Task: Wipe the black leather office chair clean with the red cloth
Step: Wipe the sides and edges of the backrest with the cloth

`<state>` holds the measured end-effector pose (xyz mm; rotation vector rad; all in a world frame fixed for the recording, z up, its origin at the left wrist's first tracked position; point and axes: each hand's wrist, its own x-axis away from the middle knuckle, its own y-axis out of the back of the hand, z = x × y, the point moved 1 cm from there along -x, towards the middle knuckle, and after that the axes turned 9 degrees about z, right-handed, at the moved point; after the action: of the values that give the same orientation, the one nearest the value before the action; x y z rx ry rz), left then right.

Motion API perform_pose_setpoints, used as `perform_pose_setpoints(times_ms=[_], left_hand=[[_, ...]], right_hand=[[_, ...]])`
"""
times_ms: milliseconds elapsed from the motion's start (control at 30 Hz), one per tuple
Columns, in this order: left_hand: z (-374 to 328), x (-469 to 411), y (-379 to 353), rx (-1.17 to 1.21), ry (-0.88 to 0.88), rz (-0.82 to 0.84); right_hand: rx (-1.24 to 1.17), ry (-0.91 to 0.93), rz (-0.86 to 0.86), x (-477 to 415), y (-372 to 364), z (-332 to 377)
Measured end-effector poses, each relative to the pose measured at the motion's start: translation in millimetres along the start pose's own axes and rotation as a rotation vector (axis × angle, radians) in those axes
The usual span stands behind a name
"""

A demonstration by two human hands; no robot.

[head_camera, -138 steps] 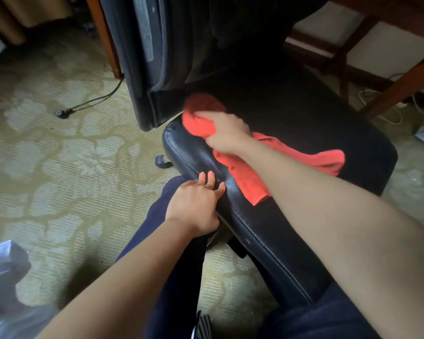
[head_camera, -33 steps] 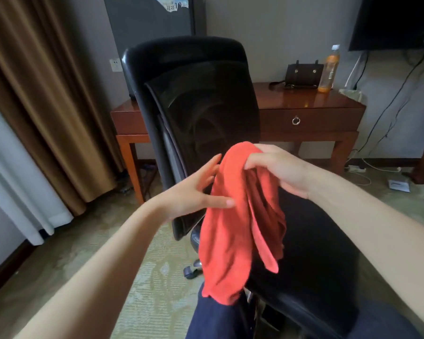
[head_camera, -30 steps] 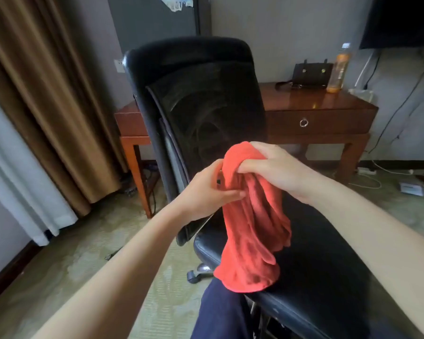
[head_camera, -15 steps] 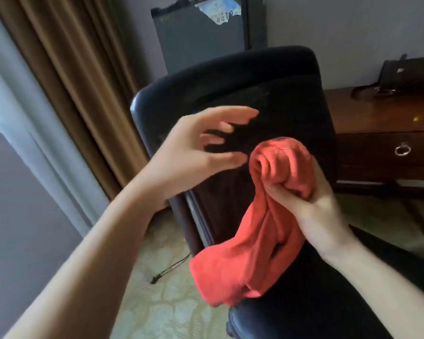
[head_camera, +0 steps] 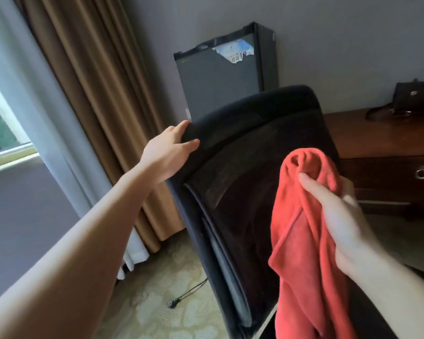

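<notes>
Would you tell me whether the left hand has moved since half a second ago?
Yes: the left hand went from in front of the chair backrest to gripping its top corner.

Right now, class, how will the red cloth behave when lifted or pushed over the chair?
Probably floppy: the cloth hangs in loose folds below the right hand. Likely light, since one hand's pinch carries it. Its soft nap would probably drag, not slip, on the chair.

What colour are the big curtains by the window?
The curtains are brown, with a pale grey-white one beside them. The head view shows them best.
</notes>
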<state>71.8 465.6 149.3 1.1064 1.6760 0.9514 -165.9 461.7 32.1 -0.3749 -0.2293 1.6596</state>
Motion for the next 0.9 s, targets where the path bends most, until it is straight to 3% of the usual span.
perform_pose_setpoints(times_ms=[100,200,333,500,667,800,900], left_hand=[[16.5,31.2,9.2,0.065,-0.106,-0.027],[30.1,60.7,10.8,0.361,-0.156,-0.069],[31.2,81.7,4.0,0.65,-0.183,-0.092],[28.8,85.9,-1.1,0.658,-0.181,-0.175],[32.7,84.5,-3.4,0.706,-0.175,-0.166],[35.0,79.8,-4.6,0.767,-0.205,-0.176],[38.0,73.4,-5.0,0.778,-0.209,-0.154]], right_hand=[[-0.02,-0.061,0.121,36.5,-5.3,-10.2],[-0.047,-0.079,0.211,66.1,-23.0,-4.6],[0.017,0.072,0.161,71.4,-62.4,21.4],[0.066,0.218,0.115,26.4,-121.2,35.9],[0.388,0.188,-0.081,-11.1,-150.5,30.1],[0.767,0.291,0.058,14.2,-151.8,23.6],[0.919,0.394,0.146,39.0,-146.7,14.2]])
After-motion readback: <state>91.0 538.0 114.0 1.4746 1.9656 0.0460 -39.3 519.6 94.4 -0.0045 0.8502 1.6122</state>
